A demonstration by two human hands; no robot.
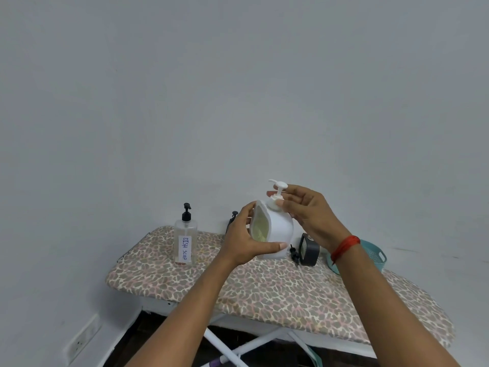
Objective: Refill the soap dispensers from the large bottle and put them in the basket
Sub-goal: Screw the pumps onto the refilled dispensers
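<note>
A large white bottle (279, 229) with a white pump head stands upright on the leopard-print ironing board (264, 290). My left hand (246, 241) grips its body from the left, thumb across the lower front. At the pump collar my right hand (309, 215) has its fingers around the neck. A clear dispenser (185, 245) with a black pump and a "DISH SOAP" label stands to the left. A teal basket (375, 254) sits at the right, partly hidden by my right wrist. Another black pump top (234, 215) peeks out behind my left hand.
A small dark square container (309, 250) and a loose black pump (294, 254) lie just right of the white bottle. The board stands against a plain grey wall, and its white legs show below. A wall socket (82, 340) is low on the left.
</note>
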